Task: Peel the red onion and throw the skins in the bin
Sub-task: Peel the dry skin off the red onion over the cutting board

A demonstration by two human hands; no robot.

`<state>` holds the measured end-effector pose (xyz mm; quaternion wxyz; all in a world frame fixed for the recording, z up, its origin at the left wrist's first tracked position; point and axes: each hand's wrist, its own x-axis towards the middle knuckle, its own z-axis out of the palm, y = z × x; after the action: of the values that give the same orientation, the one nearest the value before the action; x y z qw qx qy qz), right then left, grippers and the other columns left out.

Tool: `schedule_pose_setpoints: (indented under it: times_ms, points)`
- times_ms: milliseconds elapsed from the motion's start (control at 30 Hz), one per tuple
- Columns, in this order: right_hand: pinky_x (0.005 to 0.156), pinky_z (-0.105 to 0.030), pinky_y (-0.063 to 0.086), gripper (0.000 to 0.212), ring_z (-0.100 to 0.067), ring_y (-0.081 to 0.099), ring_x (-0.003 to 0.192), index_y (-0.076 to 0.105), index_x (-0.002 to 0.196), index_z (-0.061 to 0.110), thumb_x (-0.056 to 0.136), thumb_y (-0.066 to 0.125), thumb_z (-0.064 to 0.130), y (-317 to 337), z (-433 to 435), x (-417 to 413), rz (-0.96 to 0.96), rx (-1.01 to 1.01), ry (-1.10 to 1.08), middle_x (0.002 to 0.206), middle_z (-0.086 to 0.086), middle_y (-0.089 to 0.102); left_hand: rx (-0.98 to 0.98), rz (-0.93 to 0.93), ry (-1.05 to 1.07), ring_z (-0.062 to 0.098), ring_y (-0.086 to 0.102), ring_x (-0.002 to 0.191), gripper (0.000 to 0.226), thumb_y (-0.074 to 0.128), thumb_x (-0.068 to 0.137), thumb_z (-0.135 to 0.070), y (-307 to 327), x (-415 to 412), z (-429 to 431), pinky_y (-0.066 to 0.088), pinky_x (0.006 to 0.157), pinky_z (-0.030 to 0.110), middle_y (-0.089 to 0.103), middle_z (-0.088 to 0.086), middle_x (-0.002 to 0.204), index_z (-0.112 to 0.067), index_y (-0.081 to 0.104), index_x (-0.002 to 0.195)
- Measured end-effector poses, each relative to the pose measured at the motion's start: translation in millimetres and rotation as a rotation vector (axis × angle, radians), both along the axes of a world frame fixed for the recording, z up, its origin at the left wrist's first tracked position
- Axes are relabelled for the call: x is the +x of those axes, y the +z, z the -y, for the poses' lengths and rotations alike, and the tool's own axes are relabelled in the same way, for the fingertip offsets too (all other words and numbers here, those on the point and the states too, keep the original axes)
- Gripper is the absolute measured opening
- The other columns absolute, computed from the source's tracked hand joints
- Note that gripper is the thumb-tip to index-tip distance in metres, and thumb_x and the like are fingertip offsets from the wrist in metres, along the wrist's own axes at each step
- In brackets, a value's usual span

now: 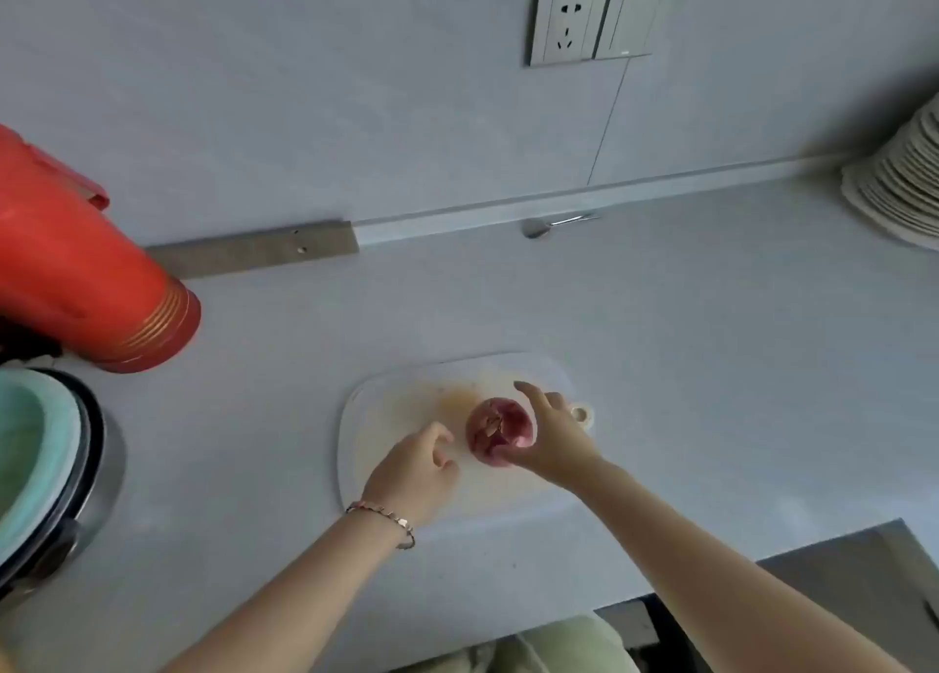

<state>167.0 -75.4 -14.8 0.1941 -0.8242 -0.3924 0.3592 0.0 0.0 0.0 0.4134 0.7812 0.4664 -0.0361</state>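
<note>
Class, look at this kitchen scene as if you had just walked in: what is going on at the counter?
A person is working over a white cutting board on a grey counter. The right hand grips a red onion that sits on the board. The left hand hovers close beside it, fingers loosely curled, holding nothing. The onion looks mostly covered in purple skin, so peeling seems barely begun.
</note>
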Motion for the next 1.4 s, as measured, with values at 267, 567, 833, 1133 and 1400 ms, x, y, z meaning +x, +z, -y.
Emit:
schedule_pose_setpoints:
  times_ms: [267, 567, 833, 1133, 1400]
  points:
    - [0.071, -0.025, 0.053, 0.074, -0.018, 0.057, 0.089, 0.042, 0.124, 0.031, 0.059, 0.076, 0.041, -16, -17, -3, -0.181, -0.033, -0.137, 0.114, -0.001, 0.047, -0.026, 0.029, 0.097, 0.006, 0.054, 0.078, 0.05, 0.064, 0.081, -0.018, -5, 2, 9, 0.047, 0.077, 0.024, 0.044, -0.007, 0.109, -0.022, 0.044, 0.127]
    - [0.074, -0.025, 0.052, 0.052, -0.003, 0.056, 0.083, 0.044, 0.111, 0.027, 0.069, 0.074, 0.037, 51, -4, -3, -0.485, 0.156, -0.311, 0.095, 0.01, 0.056, -0.068, 0.408, 0.048, 0.002, 0.043, 0.119, 0.098, 0.087, 0.049, -0.036, 20, 44, 16, 0.044, 0.098, 0.025, 0.038, -0.012, 0.129, -0.034, 0.034, 0.131]
    - [0.082, -0.028, 0.051, 0.034, -0.005, 0.062, 0.084, 0.058, 0.104, 0.041, 0.071, 0.06, 0.052, 92, 15, 14, -0.417, 0.372, -0.026, 0.1, 0.005, 0.061, -0.218, 0.631, 0.187, -0.008, 0.061, 0.093, 0.068, 0.074, 0.039, -0.042, 51, 22, 0, 0.046, 0.076, 0.01, 0.065, -0.016, 0.102, -0.034, 0.052, 0.103]
    - [0.092, -0.018, 0.044, 0.025, -0.007, 0.053, 0.11, 0.065, 0.09, 0.038, 0.065, 0.073, 0.04, 98, 6, -11, -0.501, 0.513, 0.294, 0.106, 0.013, 0.056, -0.401, 0.589, 0.026, 0.0, 0.065, 0.092, 0.069, 0.076, 0.042, -0.038, 66, -2, 1, 0.054, 0.067, 0.019, 0.064, -0.009, 0.106, -0.03, 0.054, 0.107]
    - [0.084, -0.014, 0.046, 0.019, -0.006, 0.059, 0.094, 0.063, 0.071, 0.037, 0.06, 0.079, 0.038, 87, 15, -25, -0.405, 0.606, 0.076, 0.093, 0.007, 0.063, -0.634, 0.605, 0.261, 0.028, 0.068, 0.092, 0.095, 0.078, 0.02, -0.075, 55, -6, 13, 0.05, 0.051, 0.027, 0.06, 0.003, 0.115, -0.034, 0.06, 0.103]
